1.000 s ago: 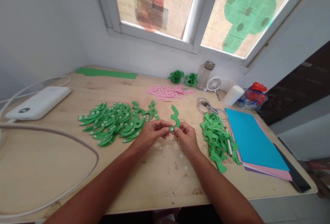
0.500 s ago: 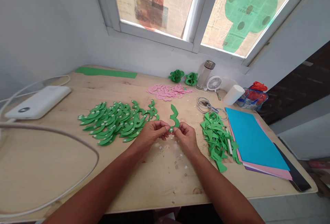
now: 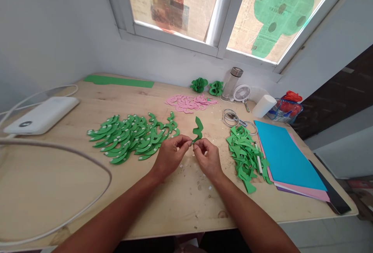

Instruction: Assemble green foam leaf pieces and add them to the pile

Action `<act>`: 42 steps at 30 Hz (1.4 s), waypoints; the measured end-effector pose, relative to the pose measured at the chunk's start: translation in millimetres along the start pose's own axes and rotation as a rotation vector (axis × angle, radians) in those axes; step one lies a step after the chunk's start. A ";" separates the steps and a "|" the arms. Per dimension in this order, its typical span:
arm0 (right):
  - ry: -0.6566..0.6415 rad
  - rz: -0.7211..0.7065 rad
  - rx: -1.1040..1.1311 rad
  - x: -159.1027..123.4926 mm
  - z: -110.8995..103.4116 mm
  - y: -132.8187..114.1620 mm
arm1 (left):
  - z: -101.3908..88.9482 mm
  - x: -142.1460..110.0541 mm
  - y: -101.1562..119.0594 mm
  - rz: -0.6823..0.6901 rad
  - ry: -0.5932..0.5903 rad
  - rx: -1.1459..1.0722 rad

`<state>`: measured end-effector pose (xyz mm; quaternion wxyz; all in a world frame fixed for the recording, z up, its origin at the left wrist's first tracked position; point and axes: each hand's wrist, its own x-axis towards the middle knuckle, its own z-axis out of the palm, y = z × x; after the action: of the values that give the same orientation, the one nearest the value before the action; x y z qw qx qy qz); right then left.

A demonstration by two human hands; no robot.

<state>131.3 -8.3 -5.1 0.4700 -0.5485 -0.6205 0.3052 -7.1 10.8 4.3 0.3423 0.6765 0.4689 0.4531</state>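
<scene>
In the head view a wavy green paper cutout [image 3: 198, 129] stands up between my two hands over the middle of the table. The thumb and forefinger of my left hand [image 3: 171, 154] pinch its lower end. My right hand [image 3: 208, 158] is closed in a pinch close beside that end; whether anything sits between its fingertips is too small to tell. Left of my hands lies a heap of similar green cutouts [image 3: 131, 134], many with small white tabs on them. Tiny white scraps [image 3: 210, 187] are scattered on the table below my hands.
Green paper offcuts [image 3: 243, 152] and a white pen [image 3: 258, 160] lie to the right, beside blue and pink sheets [image 3: 288, 156]. Behind are pink cutouts [image 3: 189, 103], tape rings [image 3: 230, 118], a bottle [image 3: 233, 82] and a small fan [image 3: 241, 93]. A white power bank [image 3: 43, 115] with cable lies left.
The green cutout has turned, so its white tab no longer shows. My right fingertips have drawn slightly away from its lower end, while my left hand keeps its pinch.
</scene>
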 end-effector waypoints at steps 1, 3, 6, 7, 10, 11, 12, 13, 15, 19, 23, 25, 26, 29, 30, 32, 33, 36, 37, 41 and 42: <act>0.004 0.009 0.002 0.2 0.3 0.4 | 0.5 0.4 -1.1 -0.013 -0.020 -0.032; 0.016 0.028 0.013 0.8 0.5 1.5 | 1.5 1.5 -4.7 -0.046 -0.063 -0.105; 0.015 0.063 0.043 1.9 0.6 3.6 | 2.5 2.6 -8.9 -0.079 -0.094 -0.180; 0.012 0.078 0.055 2.3 0.9 4.5 | 2.7 2.6 -9.2 -0.085 -0.097 -0.188; 0.006 0.116 0.092 3.3 2.5 7.1 | 2.3 2.1 -6.9 -0.085 -0.102 -0.176; 0.008 0.124 0.102 3.5 3.1 8.0 | 2.0 1.8 -5.5 -0.081 -0.102 -0.165; 0.009 0.130 0.109 3.7 3.6 8.8 | 1.6 1.6 -4.2 -0.077 -0.103 -0.154; 0.011 0.135 0.113 3.7 4.0 9.5 | 1.3 1.5 -3.1 -0.074 -0.105 -0.144; 0.012 0.139 0.114 3.8 4.3 10.4 | 0.8 1.3 -2.0 -0.074 -0.108 -0.134; 0.003 0.134 0.120 3.6 3.5 10.3 | 1.2 1.5 -3.7 -0.069 -0.112 -0.130; 0.005 0.129 0.119 3.4 3.0 9.5 | 1.5 1.8 -5.1 -0.063 -0.112 -0.133; 0.009 0.132 0.120 3.5 3.4 9.9 | 1.1 1.7 -4.1 -0.069 -0.117 -0.136; 0.007 0.134 0.122 3.6 3.6 10.3 | 0.8 1.7 -3.3 -0.073 -0.118 -0.136; 0.009 0.141 0.121 3.8 4.2 11.8 | 0.3 1.8 -1.7 -0.079 -0.124 -0.130; 0.009 0.140 0.120 3.8 4.3 12.2 | 0.3 1.9 -1.8 -0.079 -0.128 -0.130; 0.006 0.136 0.117 3.9 4.0 12.3 | 0.6 2.4 -3.0 -0.081 -0.131 -0.139; 0.002 0.134 0.117 4.0 3.8 12.1 | 0.8 2.6 -3.9 -0.083 -0.131 -0.146; -0.005 0.134 0.115 4.1 3.0 10.9 | 1.1 3.0 -6.2 -0.085 -0.131 -0.158; -0.006 0.137 0.114 4.1 2.9 10.6 | 1.1 3.0 -6.4 -0.084 -0.134 -0.157; 0.002 0.147 0.104 4.0 3.6 11.4 | 0.4 1.9 -4.5 -0.073 -0.133 -0.110; 0.005 0.148 0.101 4.0 3.9 12.0 | 0.3 1.5 -3.7 -0.070 -0.131 -0.097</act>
<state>132.7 -1.3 -16.3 0.4749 -0.5692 -0.5608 0.3687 -7.8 13.4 1.3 0.4203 0.6705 0.4464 0.4177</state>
